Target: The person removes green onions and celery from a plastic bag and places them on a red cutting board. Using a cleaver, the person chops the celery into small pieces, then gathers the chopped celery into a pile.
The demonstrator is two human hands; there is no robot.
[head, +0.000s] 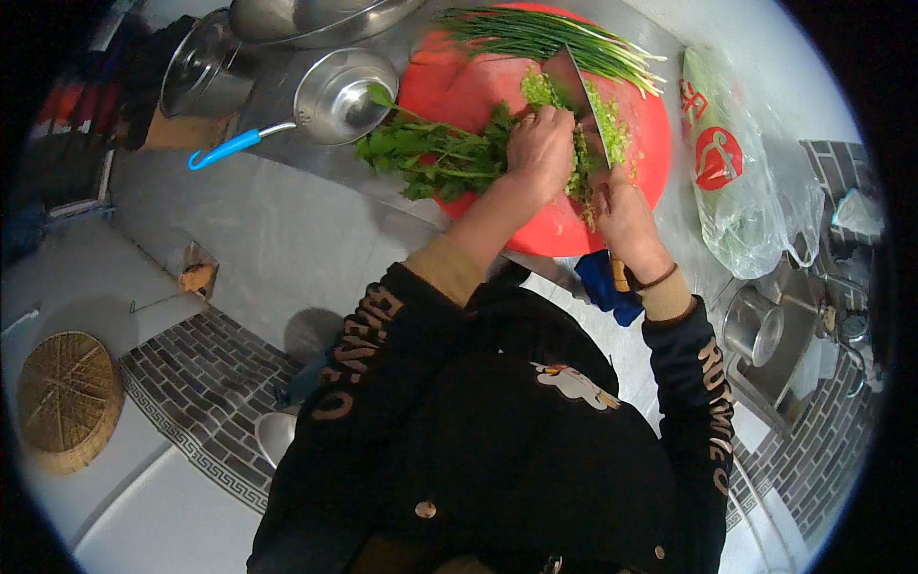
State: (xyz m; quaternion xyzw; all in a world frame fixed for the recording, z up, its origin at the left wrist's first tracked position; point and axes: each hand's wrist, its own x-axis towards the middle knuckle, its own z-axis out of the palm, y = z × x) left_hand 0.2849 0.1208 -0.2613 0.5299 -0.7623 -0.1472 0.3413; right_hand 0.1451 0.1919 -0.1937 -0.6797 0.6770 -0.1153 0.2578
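Observation:
A cleaver (575,90) stands with its blade down over a red cutting board (473,93), and my right hand (630,219) is closed around its handle. Close beside the blade, the curled fingers of my left hand (541,151) press on a bunch of leafy green stalks (430,154) that look like celery. Its leaves reach left past the board's rim. Chopped green pieces (611,129) lie on both sides of the blade. Whole scallions (531,36) are laid across the far part of the board, white ends to the right. My left fingertips are partly hidden.
Left of the board is a steel saucepan (344,100) with a blue handle (226,148); a large steel bowl (315,18) and a lidded pot (208,64) are behind it. Vegetables in a plastic bag (739,165) lie to the right. A blue cloth (606,287) hangs at the counter's front edge.

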